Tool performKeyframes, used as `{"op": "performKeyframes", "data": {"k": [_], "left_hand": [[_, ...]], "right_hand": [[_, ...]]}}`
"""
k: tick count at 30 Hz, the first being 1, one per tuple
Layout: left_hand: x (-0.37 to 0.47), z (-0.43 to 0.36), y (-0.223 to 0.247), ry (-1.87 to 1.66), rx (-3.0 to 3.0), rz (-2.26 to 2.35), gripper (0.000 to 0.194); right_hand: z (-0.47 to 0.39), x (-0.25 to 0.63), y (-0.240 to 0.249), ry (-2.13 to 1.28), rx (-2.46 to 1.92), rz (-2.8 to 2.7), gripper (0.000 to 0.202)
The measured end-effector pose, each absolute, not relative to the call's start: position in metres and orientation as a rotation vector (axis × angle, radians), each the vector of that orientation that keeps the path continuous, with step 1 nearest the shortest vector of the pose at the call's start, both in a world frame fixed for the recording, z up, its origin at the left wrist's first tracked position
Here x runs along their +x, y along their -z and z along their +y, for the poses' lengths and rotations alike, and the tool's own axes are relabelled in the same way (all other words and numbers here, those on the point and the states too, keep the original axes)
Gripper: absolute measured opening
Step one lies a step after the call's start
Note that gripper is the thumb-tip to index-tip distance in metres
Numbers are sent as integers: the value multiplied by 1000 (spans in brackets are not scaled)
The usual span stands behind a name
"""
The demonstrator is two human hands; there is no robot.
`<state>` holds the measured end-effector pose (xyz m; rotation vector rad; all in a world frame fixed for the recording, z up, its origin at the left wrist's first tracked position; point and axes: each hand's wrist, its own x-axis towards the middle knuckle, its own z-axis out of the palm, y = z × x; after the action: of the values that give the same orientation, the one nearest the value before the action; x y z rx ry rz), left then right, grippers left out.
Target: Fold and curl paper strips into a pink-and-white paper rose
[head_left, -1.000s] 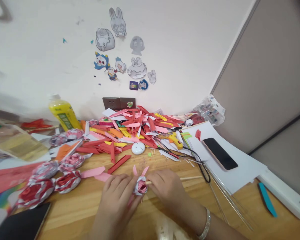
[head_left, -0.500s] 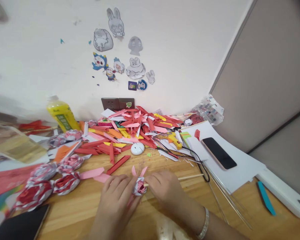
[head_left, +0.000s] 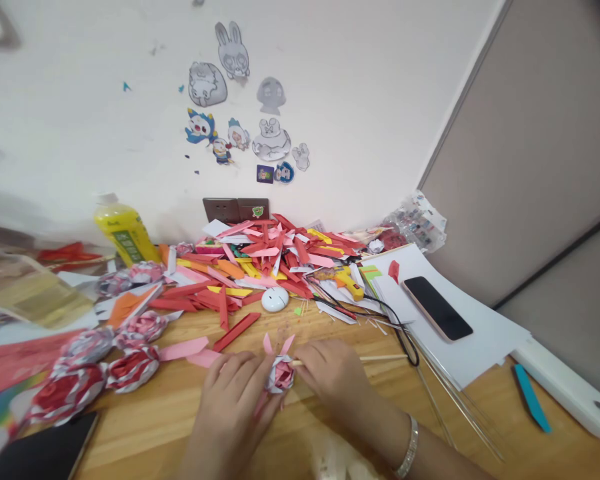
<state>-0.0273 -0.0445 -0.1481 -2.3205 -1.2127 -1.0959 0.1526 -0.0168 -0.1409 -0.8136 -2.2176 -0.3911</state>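
Low over the wooden table, my left hand [head_left: 235,387] is closed on a small pink and white folded-paper flower [head_left: 281,375], gripping its left side. Two pink paper points stick up from the flower's top. My right hand [head_left: 333,370], with a bracelet at the wrist, pinches a thin wooden stick [head_left: 380,358]. The stick's tip lies by the flower's upper right edge; whether it touches the paper I cannot tell. Left of my hands lie pink folded strips [head_left: 185,348] and finished paper flowers, among them a red and white one [head_left: 133,367].
Behind my hands spreads a heap of folded paper strips [head_left: 275,250], with a white round case [head_left: 275,299] in front. A yellow glue gun [head_left: 349,283] trails a black cable. A phone [head_left: 437,308] rests on white sheets, and a yellow bottle [head_left: 127,233] stands at the back left.
The stick's tip has shifted slightly up and right, off the flower's front, as my right hand moved a little. My left hand keeps its hold on the flower.
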Motion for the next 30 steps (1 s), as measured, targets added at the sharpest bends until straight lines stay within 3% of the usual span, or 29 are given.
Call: {"op": "performKeyframes", "data": {"k": [30], "left_hand": [[-28, -45, 152, 1118, -2347, -1176, 15]], "right_hand": [[-17, 152, 152, 344, -813, -2257, 29]]}}
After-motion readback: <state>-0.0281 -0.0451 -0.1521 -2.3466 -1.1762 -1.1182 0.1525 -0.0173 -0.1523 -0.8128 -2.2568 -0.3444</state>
